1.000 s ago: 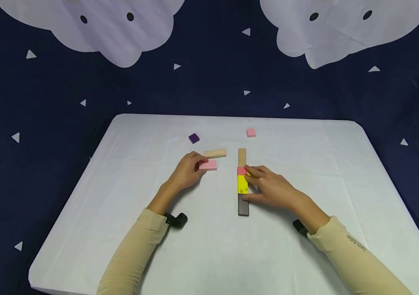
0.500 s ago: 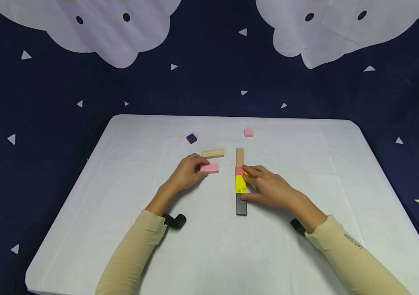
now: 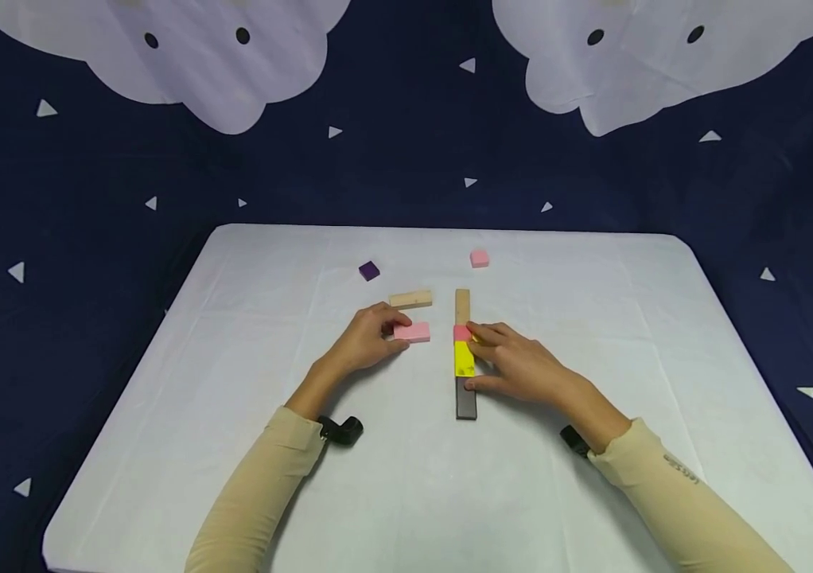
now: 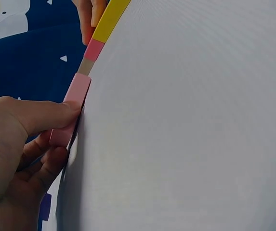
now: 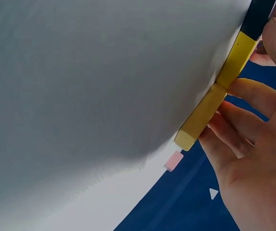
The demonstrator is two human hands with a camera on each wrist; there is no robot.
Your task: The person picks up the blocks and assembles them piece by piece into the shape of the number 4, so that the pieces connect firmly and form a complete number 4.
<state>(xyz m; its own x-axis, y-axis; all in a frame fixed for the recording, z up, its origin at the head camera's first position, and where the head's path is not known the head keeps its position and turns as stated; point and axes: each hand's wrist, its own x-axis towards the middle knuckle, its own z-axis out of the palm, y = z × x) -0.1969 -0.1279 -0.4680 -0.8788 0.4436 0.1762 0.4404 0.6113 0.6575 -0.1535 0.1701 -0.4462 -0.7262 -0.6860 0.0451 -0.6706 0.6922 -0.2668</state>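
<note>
In the head view my left hand (image 3: 361, 341) pinches a pink rectangular block (image 3: 414, 333) by its left end, a small gap left of a row of blocks. The left wrist view shows the thumb over this pink block (image 4: 78, 89). From far to near, the row has a wooden block (image 3: 462, 305), a pink piece (image 3: 460, 333), a yellow block (image 3: 464, 362) and a dark block (image 3: 466, 402). My right hand (image 3: 528, 368) touches the row's right side, thumb at the dark block. In the right wrist view its extended fingers (image 5: 253, 98) rest along yellow blocks (image 5: 236, 57).
Beyond the pinched block lies a loose wooden block (image 3: 410, 300). Farther back are a purple block (image 3: 369, 270) and a small pink block (image 3: 479, 259). The white-covered table (image 3: 557, 493) ends before a dark blue patterned cloth (image 3: 406, 183).
My left hand has brought the pink block rightward and slightly nearer to me, narrowing its gap to the row. My right hand keeps its place on the row; the head view has shifted slightly.
</note>
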